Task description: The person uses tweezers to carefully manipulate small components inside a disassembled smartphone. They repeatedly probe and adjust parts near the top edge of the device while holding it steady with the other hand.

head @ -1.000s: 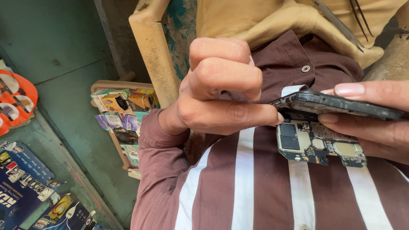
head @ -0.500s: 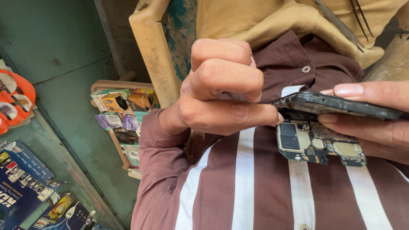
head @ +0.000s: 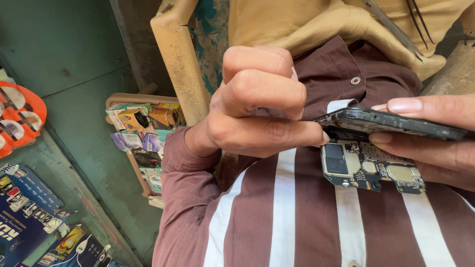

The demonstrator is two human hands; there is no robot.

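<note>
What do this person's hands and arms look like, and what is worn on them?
Both hands are bare, with no gloves, rings or watch in view. The left hand comes out of a long maroon sleeve that matches the white-striped shirt. The right hand shows only fingers, with rather long, neat nails; its sleeve is out of frame.

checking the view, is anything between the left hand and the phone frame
Nothing visible does. The left hand is fisted, and its thumb tip meets the near end of the phone frame, which the right hand holds edge-on. The circuit board sits below the frame, out of the way.
</note>
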